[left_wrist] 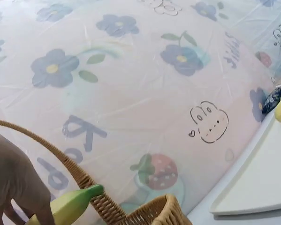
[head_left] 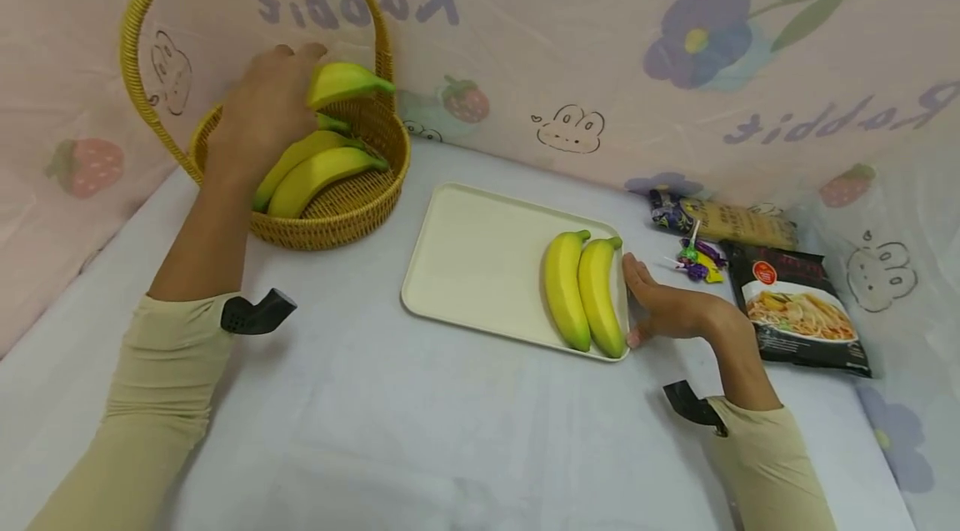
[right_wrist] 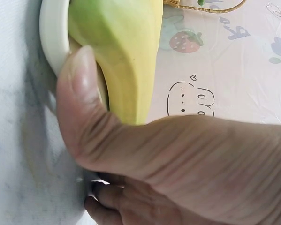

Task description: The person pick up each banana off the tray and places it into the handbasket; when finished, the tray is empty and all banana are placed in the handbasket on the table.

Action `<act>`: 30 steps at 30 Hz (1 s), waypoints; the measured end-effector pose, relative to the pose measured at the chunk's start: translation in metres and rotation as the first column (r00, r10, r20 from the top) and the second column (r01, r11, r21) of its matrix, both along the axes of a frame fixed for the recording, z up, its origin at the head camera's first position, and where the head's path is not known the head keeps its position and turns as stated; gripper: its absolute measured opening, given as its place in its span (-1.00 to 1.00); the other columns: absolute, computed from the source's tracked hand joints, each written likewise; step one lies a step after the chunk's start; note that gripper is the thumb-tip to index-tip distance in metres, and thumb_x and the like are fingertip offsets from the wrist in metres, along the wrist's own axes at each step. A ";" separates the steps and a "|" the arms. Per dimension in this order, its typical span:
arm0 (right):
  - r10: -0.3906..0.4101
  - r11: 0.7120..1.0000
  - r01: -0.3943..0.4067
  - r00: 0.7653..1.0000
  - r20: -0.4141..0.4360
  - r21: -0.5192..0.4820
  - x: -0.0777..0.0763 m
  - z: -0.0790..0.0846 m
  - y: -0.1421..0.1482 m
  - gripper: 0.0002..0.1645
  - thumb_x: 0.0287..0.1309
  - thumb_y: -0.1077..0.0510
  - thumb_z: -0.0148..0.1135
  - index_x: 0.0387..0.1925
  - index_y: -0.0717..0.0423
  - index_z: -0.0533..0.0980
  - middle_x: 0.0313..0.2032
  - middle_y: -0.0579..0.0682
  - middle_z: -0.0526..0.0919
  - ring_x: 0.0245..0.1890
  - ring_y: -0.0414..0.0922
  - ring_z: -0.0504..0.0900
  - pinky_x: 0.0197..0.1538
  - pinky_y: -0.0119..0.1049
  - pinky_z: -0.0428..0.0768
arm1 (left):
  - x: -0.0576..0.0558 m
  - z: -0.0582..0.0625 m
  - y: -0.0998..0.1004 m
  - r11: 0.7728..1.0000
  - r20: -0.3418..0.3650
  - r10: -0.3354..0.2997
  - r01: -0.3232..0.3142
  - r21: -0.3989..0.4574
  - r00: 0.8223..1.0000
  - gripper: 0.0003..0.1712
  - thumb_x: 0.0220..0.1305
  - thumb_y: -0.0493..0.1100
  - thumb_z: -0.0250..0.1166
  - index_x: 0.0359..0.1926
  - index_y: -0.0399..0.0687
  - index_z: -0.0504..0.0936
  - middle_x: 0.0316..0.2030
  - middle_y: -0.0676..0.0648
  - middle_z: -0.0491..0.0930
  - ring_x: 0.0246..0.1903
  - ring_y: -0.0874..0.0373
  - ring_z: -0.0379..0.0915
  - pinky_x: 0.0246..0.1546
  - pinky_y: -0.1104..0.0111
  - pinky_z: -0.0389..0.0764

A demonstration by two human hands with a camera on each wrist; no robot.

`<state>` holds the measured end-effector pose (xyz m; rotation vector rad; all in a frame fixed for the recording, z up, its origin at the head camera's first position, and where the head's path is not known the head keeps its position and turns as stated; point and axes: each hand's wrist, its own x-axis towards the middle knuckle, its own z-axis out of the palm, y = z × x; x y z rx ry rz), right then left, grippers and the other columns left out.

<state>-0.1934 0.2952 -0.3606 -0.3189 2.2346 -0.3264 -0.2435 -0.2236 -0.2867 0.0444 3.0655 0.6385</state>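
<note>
While a banana point(head_left: 341, 83) is grasped by the left hand point(head_left: 262, 110) just above the basket point(head_left: 330, 232), with its stem end left free, the rim of the tray point(head_left: 487, 264) is touched by the right hand point(head_left: 671, 308), whose fingers are straightened and by which nothing is gripped. Two more bananas point(head_left: 566, 289) are laid side by side at the tray's right end, and other bananas point(head_left: 318, 177) are seen in the basket, partly hidden by the left hand. The held banana can be judged fairly light, firm in the peel but soft beneath, hardly slippery, and easily bruised. It is best taken around its thick middle with gentle pressure; the stem should not be pulled, since the peel could be split there.
</note>
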 end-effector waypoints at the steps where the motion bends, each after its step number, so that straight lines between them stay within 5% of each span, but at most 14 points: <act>1: -0.004 1.000 0.004 1.000 0.002 0.004 0.000 0.000 0.000 0.66 0.13 -0.16 0.47 0.57 0.22 -0.68 0.58 0.44 -0.62 0.61 0.42 -0.52 0.55 0.46 -0.31 | -0.002 -0.002 -0.002 1.000 -0.004 0.011 -0.011 -0.019 1.000 -0.03 0.36 -0.50 0.12 0.68 -0.09 -0.06 0.54 -0.53 0.11 0.42 -0.58 0.15 0.12 -0.37 0.52; 6: 0.006 1.000 -0.006 1.000 -0.002 -0.006 0.001 -0.003 -0.001 0.64 0.16 -0.14 0.46 0.58 0.23 -0.67 0.58 0.44 -0.62 0.61 0.41 -0.51 0.55 0.45 -0.29 | -0.008 -0.016 -0.015 0.990 -0.020 0.061 -0.063 -0.128 0.998 -0.27 0.42 -0.44 0.05 0.57 -0.31 0.16 0.38 -0.65 0.25 0.25 -0.70 0.23 0.10 -0.56 0.38; 11: 0.013 1.000 -0.013 1.000 -0.010 0.006 0.000 0.000 -0.001 0.63 0.17 -0.12 0.46 0.57 0.25 -0.67 0.58 0.44 -0.61 0.62 0.41 -0.50 0.56 0.44 -0.28 | -0.014 -0.032 -0.024 0.980 0.018 0.073 -0.069 -0.185 0.997 -0.60 0.42 -0.45 -0.02 0.23 -0.51 0.43 0.17 -0.67 0.41 0.12 -0.72 0.32 0.09 -0.59 0.36; 20: 0.019 1.000 -0.019 1.000 -0.015 0.004 -0.001 0.000 -0.002 0.62 0.18 -0.11 0.46 0.57 0.25 -0.67 0.58 0.44 -0.61 0.62 0.40 -0.50 0.56 0.44 -0.29 | -0.020 -0.041 -0.034 0.979 0.079 0.094 -0.078 -0.189 0.992 -0.67 0.39 -0.46 -0.07 -0.02 -0.71 0.50 0.09 -0.74 0.26 0.12 -0.71 0.23 0.12 -0.59 0.31; 25: 0.016 1.000 -0.016 1.000 -0.010 0.002 -0.001 -0.001 -0.004 0.61 0.19 -0.11 0.45 0.58 0.24 -0.66 0.59 0.43 -0.60 0.62 0.40 -0.50 0.57 0.43 -0.28 | -0.020 -0.042 -0.040 0.980 0.078 0.128 -0.114 -0.166 0.989 -0.53 0.37 -0.43 -0.03 0.19 -0.78 0.35 0.17 -0.80 0.17 0.19 -0.74 0.15 0.17 -0.59 0.28; 30: 0.017 1.000 -0.017 1.000 -0.013 0.007 -0.002 0.001 -0.004 0.62 0.18 -0.10 0.46 0.58 0.26 -0.66 0.58 0.44 -0.61 0.62 0.41 -0.50 0.56 0.44 -0.27 | -0.021 -0.043 -0.042 0.978 0.071 0.175 -0.165 -0.125 0.982 -0.18 0.38 -0.43 -0.05 0.55 -0.61 -0.18 0.42 -0.86 -0.24 0.41 -0.87 -0.22 0.27 -0.65 0.11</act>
